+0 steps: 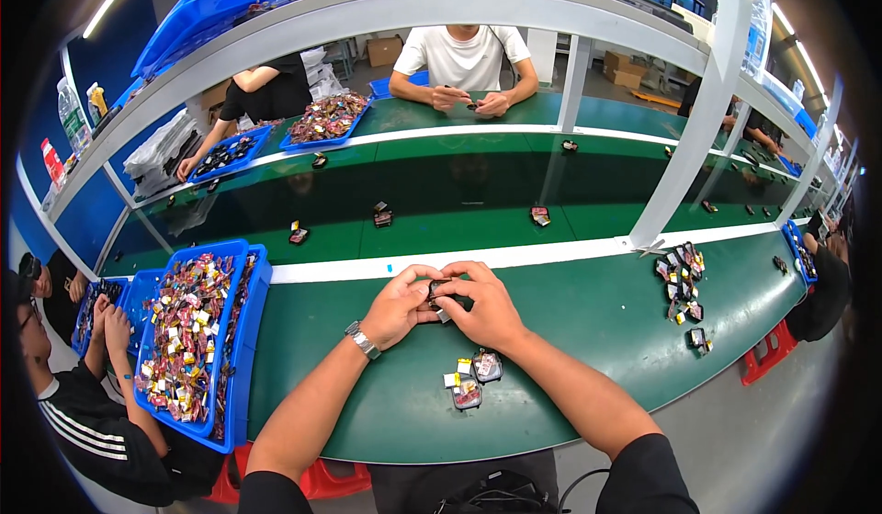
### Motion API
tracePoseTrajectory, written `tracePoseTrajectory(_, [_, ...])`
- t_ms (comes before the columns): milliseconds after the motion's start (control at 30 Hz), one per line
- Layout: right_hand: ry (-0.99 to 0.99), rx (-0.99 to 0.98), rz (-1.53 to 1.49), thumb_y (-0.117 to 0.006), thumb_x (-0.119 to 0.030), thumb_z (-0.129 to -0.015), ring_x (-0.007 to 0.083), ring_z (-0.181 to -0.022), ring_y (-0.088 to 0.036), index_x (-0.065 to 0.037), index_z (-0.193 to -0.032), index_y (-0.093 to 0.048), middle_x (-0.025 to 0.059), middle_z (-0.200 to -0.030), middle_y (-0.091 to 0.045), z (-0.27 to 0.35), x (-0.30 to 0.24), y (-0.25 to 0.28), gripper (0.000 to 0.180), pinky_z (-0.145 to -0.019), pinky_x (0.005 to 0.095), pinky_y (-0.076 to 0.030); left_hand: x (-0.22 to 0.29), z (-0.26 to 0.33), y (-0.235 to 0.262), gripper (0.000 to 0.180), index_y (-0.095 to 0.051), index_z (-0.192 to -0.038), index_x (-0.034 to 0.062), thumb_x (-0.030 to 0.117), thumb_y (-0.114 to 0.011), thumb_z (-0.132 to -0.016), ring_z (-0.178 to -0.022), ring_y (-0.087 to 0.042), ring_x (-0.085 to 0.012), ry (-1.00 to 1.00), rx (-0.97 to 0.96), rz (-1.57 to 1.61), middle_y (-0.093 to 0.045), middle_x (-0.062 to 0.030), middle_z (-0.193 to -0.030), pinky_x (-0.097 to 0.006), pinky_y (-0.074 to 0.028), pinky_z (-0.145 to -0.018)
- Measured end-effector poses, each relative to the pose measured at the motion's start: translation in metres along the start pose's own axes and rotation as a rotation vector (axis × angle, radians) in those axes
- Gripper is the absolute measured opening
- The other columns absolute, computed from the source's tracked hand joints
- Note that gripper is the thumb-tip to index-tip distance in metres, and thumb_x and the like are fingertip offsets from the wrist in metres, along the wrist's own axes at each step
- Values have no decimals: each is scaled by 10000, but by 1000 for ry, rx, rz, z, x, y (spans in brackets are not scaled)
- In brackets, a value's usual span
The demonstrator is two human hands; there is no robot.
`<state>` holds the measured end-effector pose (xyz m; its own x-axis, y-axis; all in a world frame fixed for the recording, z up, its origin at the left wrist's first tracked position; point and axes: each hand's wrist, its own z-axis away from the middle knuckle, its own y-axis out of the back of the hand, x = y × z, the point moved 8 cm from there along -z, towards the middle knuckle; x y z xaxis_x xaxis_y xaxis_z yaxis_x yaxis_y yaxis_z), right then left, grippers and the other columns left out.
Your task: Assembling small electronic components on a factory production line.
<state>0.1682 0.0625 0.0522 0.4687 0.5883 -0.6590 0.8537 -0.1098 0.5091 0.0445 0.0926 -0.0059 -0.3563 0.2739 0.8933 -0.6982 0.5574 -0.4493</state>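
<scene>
Both of my hands meet over the near green bench. My left hand (397, 309), with a metal watch at the wrist, grips a small black plastic case (435, 295) from the left. From the right, the closed fingers of my right hand (483, 306) press on the same case. Most of it is hidden by my fingers, so its inside cannot be made out. Closer to me lie two small dark cases, one (467, 393) with reddish parts and white-yellow tags, the other (487, 366) just beyond it.
Left of me, stacked blue trays (241, 349) hold many small reddish parts with white and yellow tags. Several black cases (680, 280) lie heaped at the right. Beyond a white rail (340, 269), more cases lie spaced along a dark green belt (459, 202). Co-workers sit across and at left.
</scene>
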Motion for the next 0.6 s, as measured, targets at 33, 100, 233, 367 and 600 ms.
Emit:
tracePoseTrajectory(33, [-1,1,0,-709,-93,-793,263,-1048,-582,-80,-916,-725,62,-1113,-625,0,-1,0,125,-894,375,-478,0,0,0,227,-462,-1234,107,135,-460,-1009,-1103,-593,-192,1,-1,0,-571,-93,-1226,-394,-515,-941])
tracePoseTrajectory(100, [13,22,35,-714,-81,-782,261,-1042,-584,-79,-916,-726,59,-1101,-632,0,-3,1,134,-882,371,-484,1,0,-1,228,-462,-1233,109,142,-470,-1008,-1098,-595,-187,-6,6,-12,-574,-95,-1228,-382,-524,-927])
tracePoseTrajectory(233, [35,54,22,-718,-73,-775,256,-1042,-583,-83,-921,-732,57,-1102,-638,1,-3,2,147,-875,370,-489,-1,0,1,224,-464,-1228,111,151,-479,-1008,-1105,-594,-184,-7,13,-14,-572,-101,-1245,-372,-530,-917])
tracePoseTrajectory(367, [2,56,-40,-719,-70,-772,250,-1056,-578,-87,-924,-742,53,-1131,-639,1,2,0,154,-882,367,-490,0,0,0,219,-466,-1217,111,160,-496,-1006,-1112,-596,-184,-25,11,-16,-569,-113,-1276,-368,-533,-914])
tracePoseTrajectory(600, [-25,53,-94,-697,-44,-775,277,-1155,-518,-84,-933,-740,78,-1230,-596,-4,-4,-1,169,-897,374,-494,4,0,-1,194,-465,-1181,102,159,-514,-1002,-1142,-583,-200,-86,13,-4,-542,-142,-1325,-385,-522,-949])
